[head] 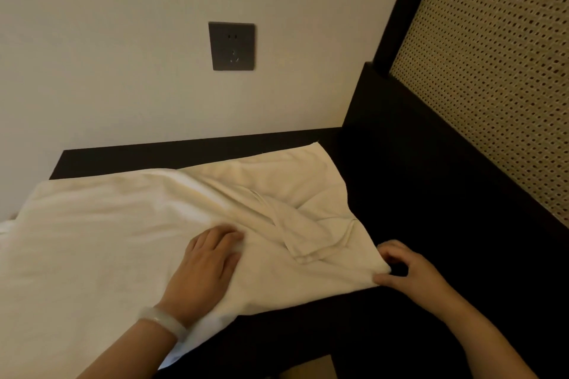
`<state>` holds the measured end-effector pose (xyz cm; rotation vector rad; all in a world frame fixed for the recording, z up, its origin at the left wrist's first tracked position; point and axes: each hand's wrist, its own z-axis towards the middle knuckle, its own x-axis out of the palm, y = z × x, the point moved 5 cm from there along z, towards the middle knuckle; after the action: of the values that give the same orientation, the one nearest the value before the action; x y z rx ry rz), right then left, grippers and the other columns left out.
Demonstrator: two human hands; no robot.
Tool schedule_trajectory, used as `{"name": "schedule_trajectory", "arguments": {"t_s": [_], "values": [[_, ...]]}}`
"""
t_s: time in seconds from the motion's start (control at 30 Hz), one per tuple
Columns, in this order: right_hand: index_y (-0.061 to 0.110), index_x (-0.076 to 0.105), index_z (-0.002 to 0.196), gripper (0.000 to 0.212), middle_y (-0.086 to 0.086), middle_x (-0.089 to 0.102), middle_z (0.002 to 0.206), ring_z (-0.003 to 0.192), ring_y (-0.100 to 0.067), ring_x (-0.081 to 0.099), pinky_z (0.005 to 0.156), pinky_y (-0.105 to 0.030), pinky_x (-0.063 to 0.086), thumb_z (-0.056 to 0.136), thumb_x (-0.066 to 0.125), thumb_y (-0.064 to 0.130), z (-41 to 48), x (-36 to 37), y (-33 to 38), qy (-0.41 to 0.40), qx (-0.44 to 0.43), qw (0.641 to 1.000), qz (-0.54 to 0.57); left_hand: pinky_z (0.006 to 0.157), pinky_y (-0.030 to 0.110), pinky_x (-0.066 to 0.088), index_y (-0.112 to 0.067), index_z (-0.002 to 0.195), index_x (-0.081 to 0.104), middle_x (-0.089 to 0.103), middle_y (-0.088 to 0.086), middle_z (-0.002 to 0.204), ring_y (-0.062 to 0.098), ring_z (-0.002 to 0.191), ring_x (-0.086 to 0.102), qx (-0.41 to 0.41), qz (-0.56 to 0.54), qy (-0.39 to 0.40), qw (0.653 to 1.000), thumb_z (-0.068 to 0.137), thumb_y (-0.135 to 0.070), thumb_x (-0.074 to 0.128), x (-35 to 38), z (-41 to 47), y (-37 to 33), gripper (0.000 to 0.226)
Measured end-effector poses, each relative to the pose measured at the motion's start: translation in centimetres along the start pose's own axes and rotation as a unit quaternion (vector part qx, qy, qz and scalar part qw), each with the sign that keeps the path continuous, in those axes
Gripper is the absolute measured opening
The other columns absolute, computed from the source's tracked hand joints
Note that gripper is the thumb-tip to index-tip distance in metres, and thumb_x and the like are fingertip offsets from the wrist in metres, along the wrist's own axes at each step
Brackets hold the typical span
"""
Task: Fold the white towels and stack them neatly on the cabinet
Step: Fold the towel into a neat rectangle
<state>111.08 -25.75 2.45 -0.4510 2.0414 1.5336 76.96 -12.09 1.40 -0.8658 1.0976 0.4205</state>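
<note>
The white towel (123, 224) is lying rumpled across the dark counter (154, 154), spilling past its left edge. The left grip (206, 264) is pressing flat on it, fingers together; the right grip (409, 271) is pinching the near right corner. Folding now is likely trapping the middle creases, or the overhang is dragging it off

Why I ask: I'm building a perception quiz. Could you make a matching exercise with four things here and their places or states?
1 left hand; 2 right hand; 3 wall socket; 4 white towel.
a pinches the towel's corner; b lies rumpled on the dark cabinet; c rests flat on the towel; d on the wall.
Pairs: 1-c, 2-a, 3-d, 4-b.
</note>
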Motion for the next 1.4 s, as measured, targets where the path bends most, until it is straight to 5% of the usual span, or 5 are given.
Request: {"name": "schedule_trajectory", "arguments": {"t_s": [0.2,0.67,0.87,1.27,1.4], "values": [[0.023,0.059,0.071,0.033,0.010,0.055,0.090,0.095,-0.001,0.049,0.080,-0.007,0.037,0.070,0.086,0.004,-0.3,-0.6,2.2,-0.167,-0.092,0.973,-0.131,0.099,0.029,0.032,-0.023,0.127,0.059,0.054,-0.005,0.128,0.016,0.122,0.048,-0.006,-0.002,0.003,1.000,0.096,-0.044,0.034,0.2,-0.1,0.3,0.046],[0.020,0.060,0.084,0.013,-0.004,0.070,0.070,0.058,-0.005,0.063,0.051,-0.014,0.045,0.095,0.061,0.015,2.0,-5.0,2.6,-0.117,0.003,0.993,0.028,0.111,0.029,0.029,-0.016,0.134,0.057,0.049,0.001,0.139,0.020,0.131,0.045,-0.010,-0.078,0.002,0.997,0.098,-0.042,0.028,-0.6,0.0,0.7,0.053],[0.015,0.063,0.088,0.011,-0.004,0.071,0.081,0.075,-0.019,0.068,0.067,-0.035,0.052,0.096,0.064,0.023,2.0,-1.5,-2.1,-0.018,0.119,0.987,-0.109,0.120,0.046,-0.011,-0.041,0.155,-0.004,-0.019,-0.012,0.162,0.015,0.149,-0.020,0.026,0.106,0.093,0.990,0.096,-0.063,0.000,1.7,-0.8,0.4,0.063],[0.021,0.063,0.085,0.015,0.004,0.066,0.086,0.078,-0.011,0.062,0.067,-0.026,0.050,0.096,0.059,0.030,4.5,-2.6,0.6,-0.017,0.165,0.962,-0.216,0.107,0.046,0.028,-0.019,0.129,0.065,0.059,0.011,0.138,0.032,0.129,0.054,0.022,0.156,0.105,0.982,0.099,-0.052,0.024,0.3,0.1,-1.6,0.061],[0.032,0.058,0.080,0.020,0.010,0.065,0.088,0.078,-0.003,0.058,0.063,-0.019,0.046,0.096,0.057,0.021,9.9,-2.8,5.1,-0.101,0.092,0.980,-0.146,0.116,0.044,0.029,-0.013,0.138,0.055,0.049,0.009,0.147,0.026,0.139,0.042,0.010,0.121,0.064,0.991,0.097,-0.053,0.010,-1.0,3.4,-2.2,0.073]]}}
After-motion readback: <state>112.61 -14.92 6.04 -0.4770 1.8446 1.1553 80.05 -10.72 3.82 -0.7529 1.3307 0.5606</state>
